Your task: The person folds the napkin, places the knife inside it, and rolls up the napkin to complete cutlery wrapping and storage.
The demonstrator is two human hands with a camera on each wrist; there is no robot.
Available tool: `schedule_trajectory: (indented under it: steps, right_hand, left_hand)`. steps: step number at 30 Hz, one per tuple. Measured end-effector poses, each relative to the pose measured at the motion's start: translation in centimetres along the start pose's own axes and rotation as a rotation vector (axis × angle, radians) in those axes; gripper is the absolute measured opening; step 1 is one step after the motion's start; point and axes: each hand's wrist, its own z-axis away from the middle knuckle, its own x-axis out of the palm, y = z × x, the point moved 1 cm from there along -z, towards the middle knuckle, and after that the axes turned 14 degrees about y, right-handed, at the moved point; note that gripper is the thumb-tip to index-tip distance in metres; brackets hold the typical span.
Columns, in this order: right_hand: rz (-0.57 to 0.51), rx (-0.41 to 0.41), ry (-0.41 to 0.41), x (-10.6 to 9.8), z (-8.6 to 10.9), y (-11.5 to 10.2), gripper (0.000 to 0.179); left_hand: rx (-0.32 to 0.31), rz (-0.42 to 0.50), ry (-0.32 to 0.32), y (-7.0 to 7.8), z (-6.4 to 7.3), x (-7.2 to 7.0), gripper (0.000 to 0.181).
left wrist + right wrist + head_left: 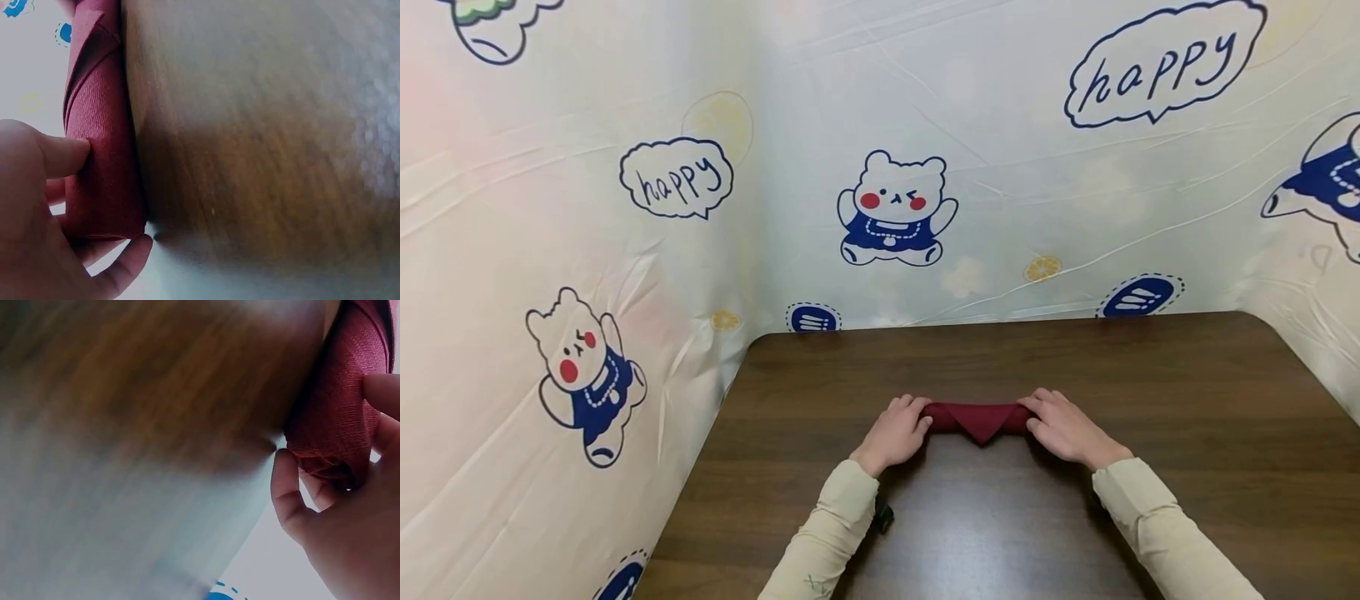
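A dark red cloth (981,419), rolled into a tube, lies crosswise on the table, with a loose triangular corner pointing towards me at its middle. My left hand (893,435) holds the left end; in the left wrist view, its fingers (67,155) curl round the roll (103,187), one fingertip at the end edge. At the opposite end my right hand (1070,429) grips the cloth. The right wrist view shows bunched layers at that end of the roll (334,412), with fingers (287,484) around it. The underside of the roll is hidden.
The brown wooden table (985,525) carries the roll and reflects light near its front. A pale curtain (1000,158) printed with bears and "happy" bubbles hangs behind and beside it. A small black object (883,515) shows by the left sleeve.
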Motion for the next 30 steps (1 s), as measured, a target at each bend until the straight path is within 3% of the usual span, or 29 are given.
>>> schedule_trajectory:
  steps: [6, 11, 23, 30]
  right_hand:
    - [-0.023, 0.055, -0.055, 0.0, 0.1, 0.0, 0.032]
    - [-0.021, 0.065, -0.054, -0.1, 0.1, -0.1, 0.030]
    - [-0.076, 0.137, -0.095, -0.4, -0.3, -0.3, 0.024]
    - [-0.086, 0.173, -0.123, -0.9, -0.4, -0.2, 0.027]
  left_hand:
    - [-0.032, 0.039, -0.045, 0.0, 0.0, -0.1, 0.031]
    - [-0.056, 0.047, -0.057, -0.1, 0.0, 0.2, 0.033]
    - [-0.053, 0.102, -0.033, -0.6, 0.0, 0.3, 0.032]
    - [-0.065, 0.125, 0.031, -1.4, 0.4, 0.1, 0.032]
